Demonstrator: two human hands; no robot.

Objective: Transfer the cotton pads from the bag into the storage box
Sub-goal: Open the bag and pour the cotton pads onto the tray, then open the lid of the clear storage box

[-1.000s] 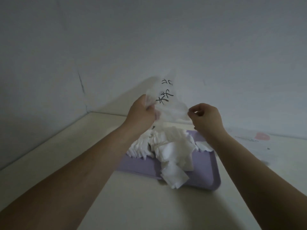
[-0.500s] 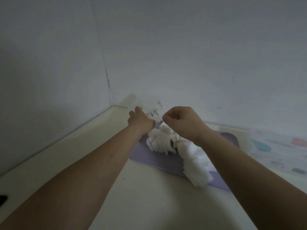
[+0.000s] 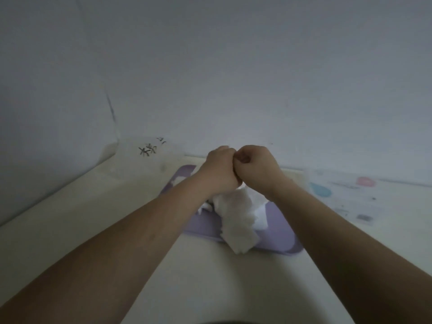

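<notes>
Head view, looking down along both forearms: where do the hands sit?

Over the far half of the purple tray (image 3: 280,230). The left hand (image 3: 221,170) and the right hand (image 3: 256,167) are pressed knuckle to knuckle, raised above the tray, and the fingers of both are curled in tight.

So each grip is clamped on something?

I cannot tell. Both fists are closed, and a pale sliver shows at the top of the left one. Whatever may sit between the fingers is hidden by the hands themselves.

And the cotton pads (image 3: 236,218)?

On the tray. They lie in a loose white heap across its middle, directly below the wrists. The heap's near end spills over the tray's near edge onto the worktop (image 3: 210,288). A few more white pieces (image 3: 178,180) show at the tray's far left corner, beside the left forearm.

Where is the bag (image 3: 149,160)?

Left of the tray and beyond it, lying on the worktop close against the wall (image 3: 233,66). It is clear plastic with black characters printed on it, and it lies well apart from both hands. It is too blurred to show whether anything is inside.

Anything on the tray's other side?

A printed sheet (image 3: 346,195) lies flat just right of the tray, with a blue blob and a pink one on it. The print is too small to read.
</notes>
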